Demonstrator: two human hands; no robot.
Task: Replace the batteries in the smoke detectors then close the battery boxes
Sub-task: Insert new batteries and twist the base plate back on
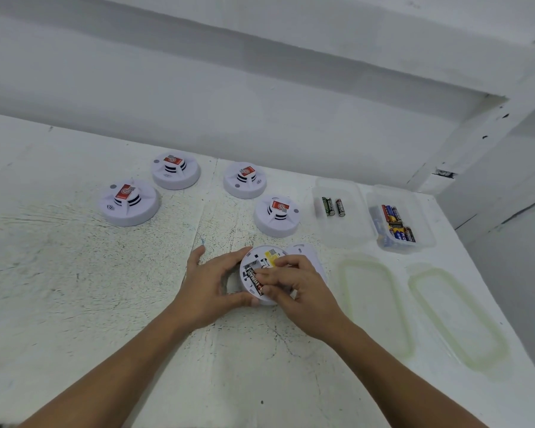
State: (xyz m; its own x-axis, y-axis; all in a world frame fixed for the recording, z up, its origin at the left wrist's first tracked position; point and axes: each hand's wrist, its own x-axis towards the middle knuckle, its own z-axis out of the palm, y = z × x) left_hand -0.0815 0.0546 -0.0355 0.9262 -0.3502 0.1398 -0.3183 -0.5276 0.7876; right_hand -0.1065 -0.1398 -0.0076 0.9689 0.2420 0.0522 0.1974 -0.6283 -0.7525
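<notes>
On the white worktable (74, 273), near its front edge: an upturned smoke detector (260, 254) with the battery bay exposed and its detached back plate (309, 251) touching it on the right. Gripped at the left rim by the left hand (210, 282), fingers curled round the edge. Covered by the right hand (303, 291), fingers bent, thumb and forefinger tips pinching an Eveready battery (255, 281) that lies in the bay. Whether going in or coming out, cannot tell.

Judged step: battery swap on this one unit, box not yet closed. Next: seat the cell flat between the contacts with polarity right, then refit the plate.

At the rear, four more smoke detectors (127, 205), standing closed and untouched.

To the right, two loose translucent lids (374, 304) lying flat. Behind them, two clear plastic tubs side by side. In the left tub (340, 236), three batteries (332, 206), two green and one black-and-red. In the right tub (423, 230), a mixed heap of batteries (396, 220), count unclear.
</notes>
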